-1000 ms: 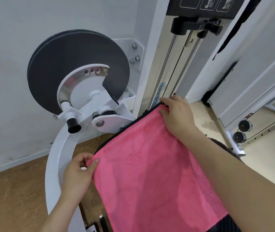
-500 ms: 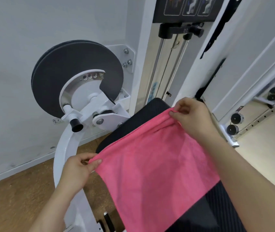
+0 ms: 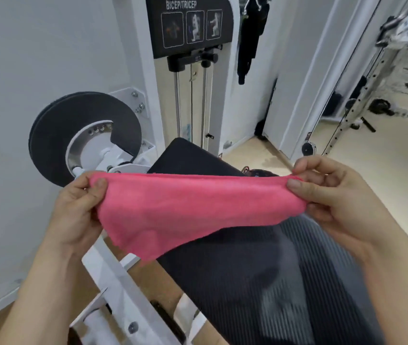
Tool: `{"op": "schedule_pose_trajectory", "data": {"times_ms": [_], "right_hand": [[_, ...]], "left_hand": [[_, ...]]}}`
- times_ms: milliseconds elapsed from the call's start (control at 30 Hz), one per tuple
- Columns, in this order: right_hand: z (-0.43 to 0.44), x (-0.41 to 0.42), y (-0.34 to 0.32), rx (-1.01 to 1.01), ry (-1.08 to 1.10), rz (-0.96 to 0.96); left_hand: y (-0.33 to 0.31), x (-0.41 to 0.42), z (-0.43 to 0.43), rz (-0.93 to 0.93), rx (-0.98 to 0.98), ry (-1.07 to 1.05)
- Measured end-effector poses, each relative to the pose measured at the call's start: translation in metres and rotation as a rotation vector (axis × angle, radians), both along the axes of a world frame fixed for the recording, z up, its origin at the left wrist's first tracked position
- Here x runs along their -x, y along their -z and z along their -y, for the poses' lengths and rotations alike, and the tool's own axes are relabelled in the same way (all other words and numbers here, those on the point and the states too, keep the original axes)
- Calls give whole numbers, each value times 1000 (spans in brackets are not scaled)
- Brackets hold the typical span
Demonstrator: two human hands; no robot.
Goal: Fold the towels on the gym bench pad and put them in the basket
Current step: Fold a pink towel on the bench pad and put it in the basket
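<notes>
Far left: A dark round wheel [image 3: 56, 135] on a white machine frame is sitting against a pale wall, up behind my left hand.

Left hand: My left hand [image 3: 73, 210] is pinching the left end of a pink towel. The thumb is pressing the near face and the fingers are curling round the back.

Towel: The pink towel [image 3: 193, 207] is hanging in the air between my two hands. Its top edge is pulling tight, and its long axis is running left to right straight across the view. The loose lower part is drooping to a point toward the lower left. I cannot tell whether it is already doubled.

Bench pad: The black bench pad [image 3: 247, 270] is lying under and beyond the towel, running away from me toward the machine. The towel seems to be lifted off it, though I cannot tell whether the lower edge is brushing it.

Right hand: My right hand [image 3: 329, 195] is pinching the right end of the towel, thumb in front and fingers curling behind.

What the next move turns on: Each hand is holding one end at about the same height, so neither is nearer. The pad is directly below, so I judge a fold means bringing the two ends together or lowering the towel flat.

Basket: I am not making out a basket in this view.
</notes>
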State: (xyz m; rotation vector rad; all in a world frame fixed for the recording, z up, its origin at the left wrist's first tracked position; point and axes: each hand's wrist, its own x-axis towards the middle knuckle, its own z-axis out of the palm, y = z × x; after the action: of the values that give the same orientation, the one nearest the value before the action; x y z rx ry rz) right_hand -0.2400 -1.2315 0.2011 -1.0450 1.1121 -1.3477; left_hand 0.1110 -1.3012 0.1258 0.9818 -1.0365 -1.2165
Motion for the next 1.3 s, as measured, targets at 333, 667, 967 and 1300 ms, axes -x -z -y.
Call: {"op": "schedule_pose_trajectory", "data": {"times_ms": [333, 667, 967, 1300], "right_hand": [[-85, 52, 34, -61, 304, -206], [-47, 75, 126, -244, 570, -884], [-33, 81, 129, -289, 543, -941], [-28, 81, 117, -330, 553, -957]], "left_hand": [[-36, 87, 8, 274, 79, 60], [66, 170, 91, 672, -105, 254], [64, 152, 110, 604, -170, 468], [56, 156, 129, 892, -32, 494]]}}
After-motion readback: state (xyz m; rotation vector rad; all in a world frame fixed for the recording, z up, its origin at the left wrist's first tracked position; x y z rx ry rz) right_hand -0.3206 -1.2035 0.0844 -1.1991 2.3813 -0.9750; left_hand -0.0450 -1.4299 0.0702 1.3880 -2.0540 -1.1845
